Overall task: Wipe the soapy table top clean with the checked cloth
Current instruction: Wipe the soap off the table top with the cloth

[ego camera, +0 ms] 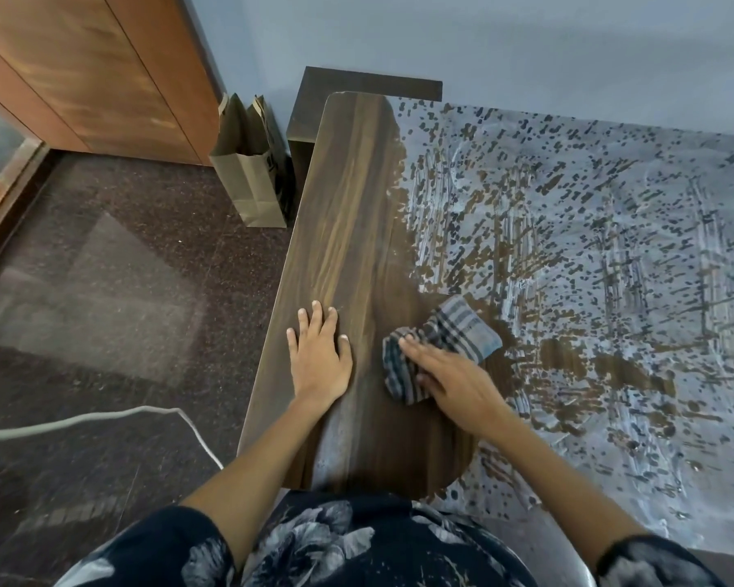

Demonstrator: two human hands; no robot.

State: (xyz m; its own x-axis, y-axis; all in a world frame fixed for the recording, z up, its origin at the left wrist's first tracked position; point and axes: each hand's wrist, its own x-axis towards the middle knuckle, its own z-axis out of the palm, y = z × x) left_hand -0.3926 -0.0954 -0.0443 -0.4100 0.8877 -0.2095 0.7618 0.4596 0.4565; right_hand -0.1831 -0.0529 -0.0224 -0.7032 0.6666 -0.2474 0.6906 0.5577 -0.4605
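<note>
The dark wood table top (348, 213) shows bare grain along its left strip. White soapy foam (590, 247) in streaks and blotches covers the part to the right. A blue and grey checked cloth (462, 328) lies bunched at the border of the foam, near the front. My right hand (454, 381) presses flat on the cloth's near end, fingers pointing left. On the bare wood just left of it my left hand (321, 353) rests flat, fingers spread, holding nothing.
A brown paper bag (251, 163) stands on the dark speckled floor by the table's far left corner, against a blue wall. A wooden cabinet (94, 74) fills the upper left. A pale cord (102, 417) crosses the floor at the left.
</note>
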